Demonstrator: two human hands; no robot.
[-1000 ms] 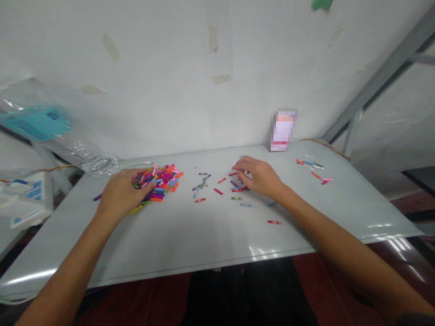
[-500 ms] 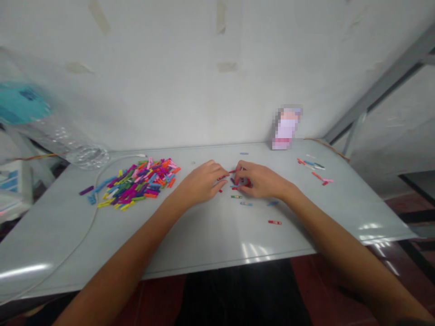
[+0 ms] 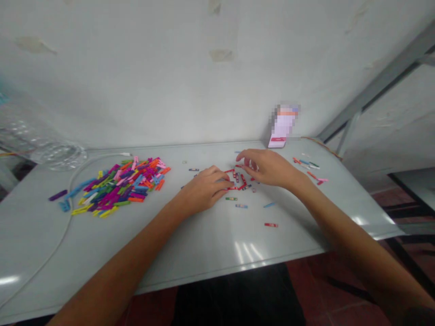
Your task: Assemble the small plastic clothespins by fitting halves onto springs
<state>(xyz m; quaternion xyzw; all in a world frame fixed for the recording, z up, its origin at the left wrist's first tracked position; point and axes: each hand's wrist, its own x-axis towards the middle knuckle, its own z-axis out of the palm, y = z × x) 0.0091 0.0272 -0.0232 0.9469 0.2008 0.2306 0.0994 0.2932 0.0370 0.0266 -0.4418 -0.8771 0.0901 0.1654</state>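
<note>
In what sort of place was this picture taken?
Probably a simple indoor workspace, though the exact kind of room is unclear: a glossy table stands against a wall with tape remnants, and a heap of colorful clothespins lies on it.

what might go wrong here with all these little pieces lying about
The left hand and right hand are close around the small red pieces, so a finger might nudge them out of place.
The white cable runs by the left end of the clip pile; a tug could drag some along.
The lone red piece lies towards the table's front edge and might get brushed off.
</note>
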